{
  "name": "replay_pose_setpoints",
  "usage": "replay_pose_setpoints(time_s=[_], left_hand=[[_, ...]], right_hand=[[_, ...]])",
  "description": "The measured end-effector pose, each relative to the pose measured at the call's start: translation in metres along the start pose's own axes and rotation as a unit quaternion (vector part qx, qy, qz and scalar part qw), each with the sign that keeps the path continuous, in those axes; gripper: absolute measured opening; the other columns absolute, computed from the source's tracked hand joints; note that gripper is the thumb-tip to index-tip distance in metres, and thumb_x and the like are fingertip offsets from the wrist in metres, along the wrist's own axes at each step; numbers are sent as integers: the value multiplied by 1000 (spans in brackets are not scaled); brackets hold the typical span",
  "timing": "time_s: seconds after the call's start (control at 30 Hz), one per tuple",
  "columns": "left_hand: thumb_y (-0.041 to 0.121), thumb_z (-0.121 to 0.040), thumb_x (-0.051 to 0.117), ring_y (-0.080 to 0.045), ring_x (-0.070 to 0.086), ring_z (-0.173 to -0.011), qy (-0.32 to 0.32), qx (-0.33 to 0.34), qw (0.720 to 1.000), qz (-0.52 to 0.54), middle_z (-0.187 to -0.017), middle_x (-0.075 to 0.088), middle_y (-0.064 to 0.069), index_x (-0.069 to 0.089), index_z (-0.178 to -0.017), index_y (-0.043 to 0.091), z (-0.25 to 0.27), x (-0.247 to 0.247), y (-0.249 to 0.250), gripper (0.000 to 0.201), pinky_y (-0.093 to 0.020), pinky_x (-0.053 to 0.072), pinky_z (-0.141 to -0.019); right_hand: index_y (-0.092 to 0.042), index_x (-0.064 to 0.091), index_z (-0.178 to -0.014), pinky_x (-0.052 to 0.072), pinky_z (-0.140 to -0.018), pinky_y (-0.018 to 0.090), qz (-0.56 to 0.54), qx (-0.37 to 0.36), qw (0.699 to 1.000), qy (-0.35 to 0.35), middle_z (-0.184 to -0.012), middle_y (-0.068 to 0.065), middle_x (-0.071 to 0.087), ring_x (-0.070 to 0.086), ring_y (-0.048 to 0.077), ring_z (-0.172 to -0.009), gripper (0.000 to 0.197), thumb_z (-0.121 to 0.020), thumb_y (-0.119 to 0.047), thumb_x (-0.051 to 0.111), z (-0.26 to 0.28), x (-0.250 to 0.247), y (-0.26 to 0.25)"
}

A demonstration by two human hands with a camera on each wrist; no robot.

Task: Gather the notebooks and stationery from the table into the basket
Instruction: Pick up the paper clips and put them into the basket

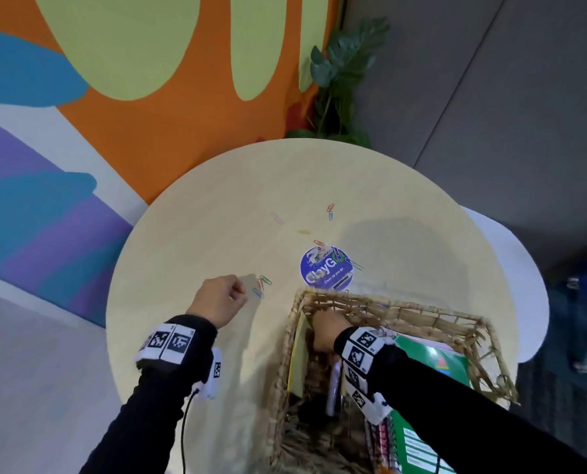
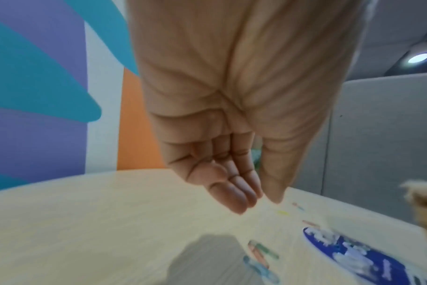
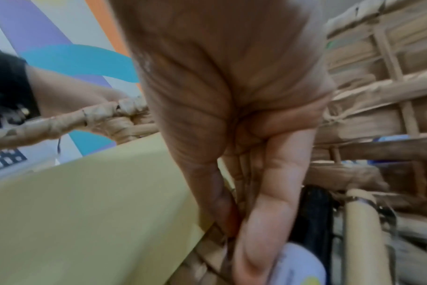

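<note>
The left hand (image 1: 218, 300) hovers, grip loosely open and empty, beside coloured paper clips (image 1: 262, 286) on the round pale bench (image 1: 189, 254). The right hand (image 1: 326, 331) reaches with straight fingers into the woven straw basket (image 1: 432, 319) beside a yellow notebook (image 1: 293, 357); a green spiral notebook (image 1: 432, 362) lies inside too.

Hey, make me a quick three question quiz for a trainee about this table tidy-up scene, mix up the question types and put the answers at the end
1. True or false: the right hand is inside the basket.
2. What small items still lie loose on the table? A) paper clips B) erasers C) coins
3. Fill in: the green notebook lies in the ____.

Key
1. True.
2. A, paper clips, some right beside the left hand, which holds nothing.
3. basket.
</note>
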State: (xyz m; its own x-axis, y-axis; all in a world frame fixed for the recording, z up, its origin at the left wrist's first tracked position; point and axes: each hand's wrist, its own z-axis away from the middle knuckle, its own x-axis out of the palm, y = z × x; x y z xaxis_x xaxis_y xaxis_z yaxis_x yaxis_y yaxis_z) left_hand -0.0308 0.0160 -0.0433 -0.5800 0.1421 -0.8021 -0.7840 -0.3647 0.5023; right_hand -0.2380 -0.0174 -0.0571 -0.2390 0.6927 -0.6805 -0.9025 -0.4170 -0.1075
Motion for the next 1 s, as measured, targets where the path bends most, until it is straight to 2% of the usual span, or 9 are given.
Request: replay_pose_setpoints(time_s=[0.1,0.17,0.23,0.33,0.4,0.47,0.53,0.6,1.0], left_hand=[[13,-82,60,-26,65,-92,7,-17,1000,9,-91,72,-7,67,-88,12,-21,11,-18,10,-25,45,-78],[14,-82,61,-26,66,-90,15,-14,1000,23,-90,72,-7,64,-83,16,-38,15,-21,5,-26,46,-78],[14,-83,61,-26,66,-86,33,-2,998,48,-88,72,-7,62,-81,18,-56,16,-19,4,-27,46,-77],[13,-85,60,-24,62,-79,77,40,993,81,-88,71,-8,66,-91,10,-91,15,-8,9,-28,47,-77],[13,-86,59,-20,57,-76,96,65,989,95,-89,70,-8,66,-92,9,-117,12,4,10,-29,47,-77],[13,-85,60,-21,59,-79,94,89,988,86,-91,69,-9,66,-93,9,-143,9,15,11,-31,48,-78],[13,-84,60,-26,62,-86,72,103,990,68,-94,68,-10,66,-96,9,-168,3,24,13,-33,48,-81],[11,-84,61,-27,61,-92,49,109,992,48,-98,67,-11,66,-99,9,-189,-2,30,17,-33,47,-83],[12,-87,61,-27,57,-108,-39,157,982,-97,-113,60,-9,65,-108,12,-259,3,34,21,-35,47,-88]], right_hand=[[0,65,-84,54,-82,38,-7,-11,1000,-18,-105,20,69,67,34,-100,14,-85,-13,59,11,-16,1],[-6,51,-57,53,-63,31,-34,-23,999,-12,-78,15,68,68,29,-73,29,-82,-16,62,19,-35,8],[0,58,-63,44,-48,24,-72,-26,997,4,-73,16,70,62,23,-55,26,-81,-19,61,25,-64,20],[3,67,-84,43,-39,14,-160,-26,983,91,-69,12,71,62,16,-48,22,-86,-17,58,11,-115,44],[-2,68,-86,46,-49,16,-159,-25,972,171,-72,9,70,61,14,-52,18,-89,-15,56,-16,-147,52],[-4,69,-91,48,-69,25,-137,-25,967,213,-92,12,72,63,22,-75,16,-88,-12,54,-54,-167,54],[-3,68,-97,46,-82,30,-119,-28,969,213,-107,14,69,62,30,-98,19,-88,-9,53,-97,-175,53],[-2,66,-103,45,-88,32,-102,-35,974,201,-113,15,67,60,31,-107,21,-89,-9,53,-132,-175,50],[5,68,-96,44,-72,31,-79,-9,986,144,-96,20,67,64,34,-91,23,-89,-8,50,-195,-151,42]])
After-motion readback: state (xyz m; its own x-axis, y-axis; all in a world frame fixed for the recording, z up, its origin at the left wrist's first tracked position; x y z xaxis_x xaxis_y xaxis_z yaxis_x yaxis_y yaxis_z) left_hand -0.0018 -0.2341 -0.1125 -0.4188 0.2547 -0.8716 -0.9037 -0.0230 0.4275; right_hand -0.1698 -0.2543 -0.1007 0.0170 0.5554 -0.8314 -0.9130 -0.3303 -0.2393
